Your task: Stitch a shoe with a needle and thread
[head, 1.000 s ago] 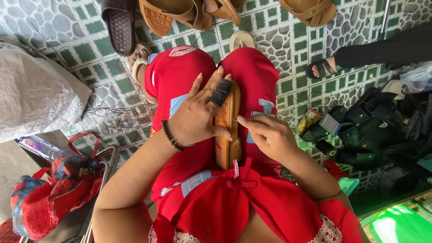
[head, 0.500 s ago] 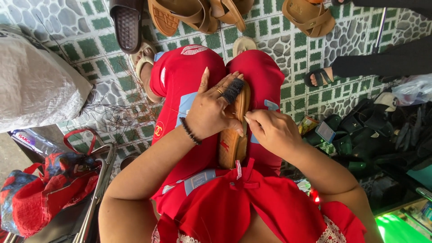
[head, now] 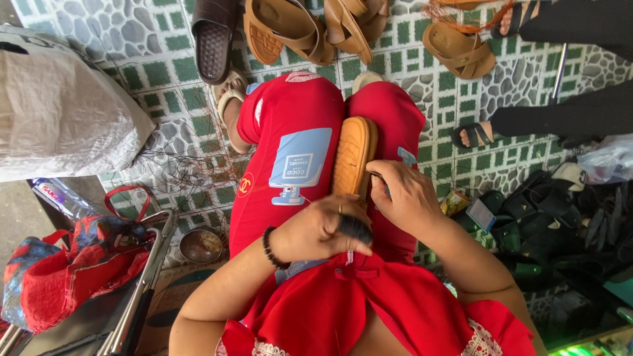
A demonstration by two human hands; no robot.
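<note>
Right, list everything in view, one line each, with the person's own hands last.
tan sole: one, tan, on the lap between the red-clad legs
brush: one, dark, in the left hand
tan sandals: several, on the tiled floor at the top
dark slipper: one, top left of the sandals
white sack: one, far left
red bag: one, lower left
dark footwear pile: right side
metal bowl: one, floor by the leg
left hand: holds the brush
right hand: on the sole's edge

Tan sole [head: 353, 155], red trousers [head: 290, 132]
</note>
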